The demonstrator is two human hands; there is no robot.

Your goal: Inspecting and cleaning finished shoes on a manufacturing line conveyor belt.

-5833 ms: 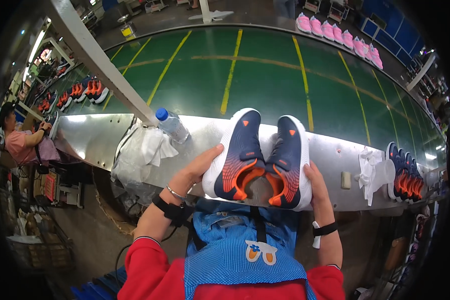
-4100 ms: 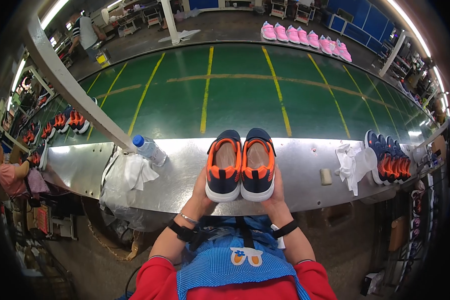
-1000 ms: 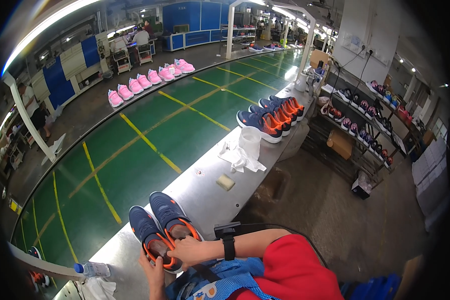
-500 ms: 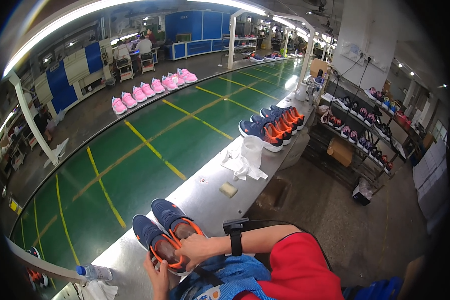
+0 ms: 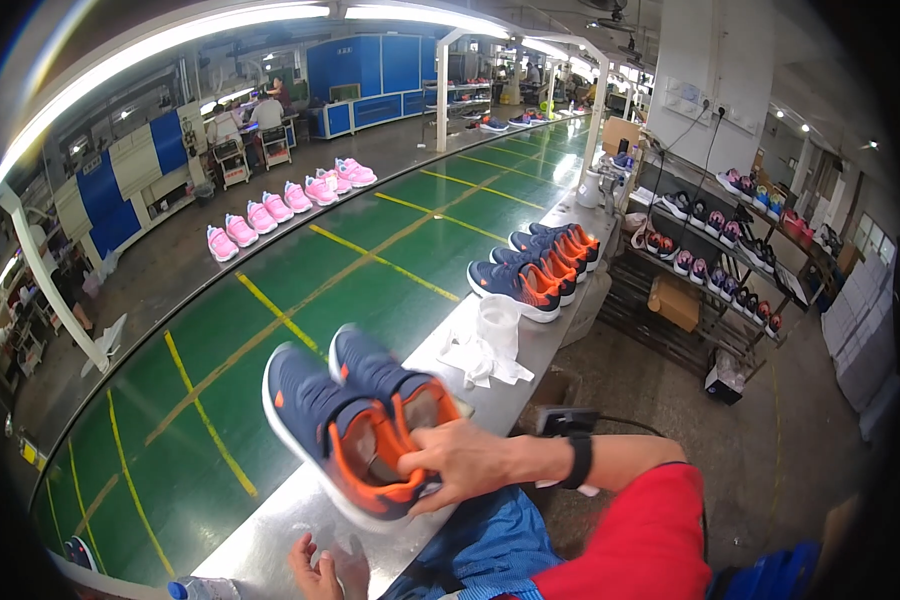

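A pair of navy sneakers [image 5: 308,392] with orange linings is lifted above the metal ledge, slightly blurred. My right hand [image 5: 462,458] grips both at their heel ends, thumb and fingers pinching the adjoining collars. Their toes point away, toward the green conveyor belt [image 5: 232,380]. Close to the lower edge, my left hand [image 5: 315,572] is apart from the shoes, its fingers loosely spread and holding nothing. Part of it falls outside the picture.
Further along the metal ledge [image 5: 260,535] stand more navy-and-orange sneakers [image 5: 515,285], beside crumpled white paper [image 5: 485,350]. Pink shoes [image 5: 292,196] line the belt's far edge. A capped bottle [image 5: 202,588] is at lower left. A shoe rack [image 5: 715,250] stands to the right.
My right hand has raised the pair of sneakers off the ledge and moved them right. My left hand has let go of the near shoe and dropped lower.
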